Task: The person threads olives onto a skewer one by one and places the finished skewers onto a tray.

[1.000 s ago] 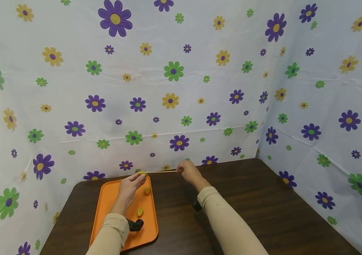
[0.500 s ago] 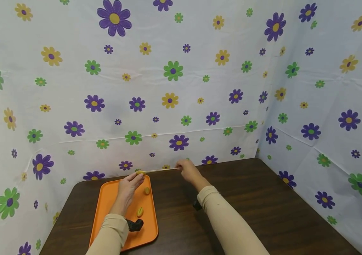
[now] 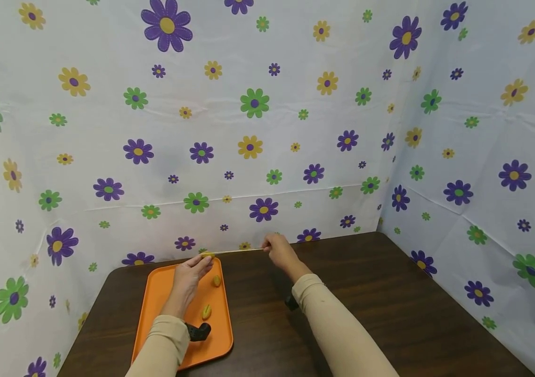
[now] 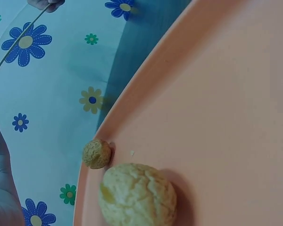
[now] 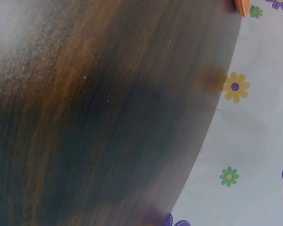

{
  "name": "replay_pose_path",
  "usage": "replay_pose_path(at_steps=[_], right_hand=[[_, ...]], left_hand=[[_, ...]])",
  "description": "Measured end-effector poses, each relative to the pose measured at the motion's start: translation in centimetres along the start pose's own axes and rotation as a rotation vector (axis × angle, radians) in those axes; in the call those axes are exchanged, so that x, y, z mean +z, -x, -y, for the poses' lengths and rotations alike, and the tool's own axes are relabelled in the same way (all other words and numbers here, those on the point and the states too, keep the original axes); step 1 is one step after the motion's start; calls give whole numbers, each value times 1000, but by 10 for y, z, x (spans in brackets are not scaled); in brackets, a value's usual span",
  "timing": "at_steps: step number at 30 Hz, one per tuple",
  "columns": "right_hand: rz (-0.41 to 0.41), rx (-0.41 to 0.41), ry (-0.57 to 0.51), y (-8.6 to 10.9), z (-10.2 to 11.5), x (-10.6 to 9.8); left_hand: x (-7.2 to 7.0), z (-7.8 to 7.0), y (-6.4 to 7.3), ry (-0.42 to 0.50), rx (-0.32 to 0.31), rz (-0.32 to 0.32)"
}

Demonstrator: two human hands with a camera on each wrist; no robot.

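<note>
In the head view my left hand (image 3: 188, 275) pinches a small yellow-brown puff pastry (image 3: 208, 254) at its fingertips, above the far end of the orange tray (image 3: 222, 335). A thin pale strand (image 3: 239, 251) runs straight from there to my right hand (image 3: 278, 249), whose curled fingers grip its other end over the table's far edge. Two more puffs rest on the tray, a farther puff (image 3: 216, 281) and a nearer puff (image 3: 207, 312) with a slit on top. The left wrist view shows the crackled surface of a large puff (image 4: 137, 195) close up.
The tray lies on the left of a dark wooden table (image 3: 352, 303). A white curtain (image 3: 296, 104) with printed flowers stands behind and along the sides. A black wrist camera (image 3: 199, 332) hangs from the left sleeve, low over the tray.
Both hands stay almost where they were. The right hand has shifted slightly up, and the strand slopes a little more toward it. The puffs on the tray have not moved.
</note>
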State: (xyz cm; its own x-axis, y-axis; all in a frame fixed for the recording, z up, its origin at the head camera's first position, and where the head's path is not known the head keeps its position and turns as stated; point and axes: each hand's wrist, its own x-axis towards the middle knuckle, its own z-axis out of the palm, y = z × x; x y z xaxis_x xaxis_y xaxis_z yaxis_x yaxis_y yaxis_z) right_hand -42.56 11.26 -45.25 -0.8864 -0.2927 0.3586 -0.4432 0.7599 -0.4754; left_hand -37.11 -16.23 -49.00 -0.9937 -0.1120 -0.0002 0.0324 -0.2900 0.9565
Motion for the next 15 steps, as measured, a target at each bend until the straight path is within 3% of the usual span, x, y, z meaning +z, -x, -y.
replay_pose_path(at_steps=[15], right_hand=[[9, 27, 1, 0, 3, 0]], left_hand=[[2, -1, -2, -74, 0, 24]])
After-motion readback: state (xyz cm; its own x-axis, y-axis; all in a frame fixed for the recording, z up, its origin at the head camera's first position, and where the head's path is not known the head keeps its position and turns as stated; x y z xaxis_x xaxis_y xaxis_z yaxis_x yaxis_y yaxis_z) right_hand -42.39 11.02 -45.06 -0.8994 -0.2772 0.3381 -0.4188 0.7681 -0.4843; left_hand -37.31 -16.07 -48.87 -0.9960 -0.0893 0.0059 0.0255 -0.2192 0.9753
